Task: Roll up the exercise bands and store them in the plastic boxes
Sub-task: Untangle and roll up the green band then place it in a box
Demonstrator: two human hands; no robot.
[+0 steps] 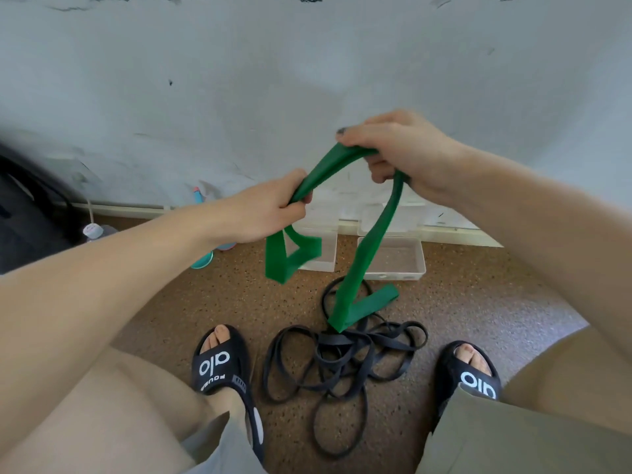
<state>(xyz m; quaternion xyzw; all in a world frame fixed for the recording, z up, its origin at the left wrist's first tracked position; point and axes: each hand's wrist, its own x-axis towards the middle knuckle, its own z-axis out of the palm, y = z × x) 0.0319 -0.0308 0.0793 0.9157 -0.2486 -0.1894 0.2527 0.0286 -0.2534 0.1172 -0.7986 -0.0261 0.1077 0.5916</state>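
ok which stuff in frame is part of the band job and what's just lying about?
Job:
- green band, gripped by left hand and right hand
- black bands, tangled on the floor between the feet
- two clear plastic boxes, open, by the wall

Lying about:
- teal bottle on the floor at left
- capped plastic bottle
- dark object, far left, unclear

bands (342,357) between sandals (222,364), boxes (393,265) behind
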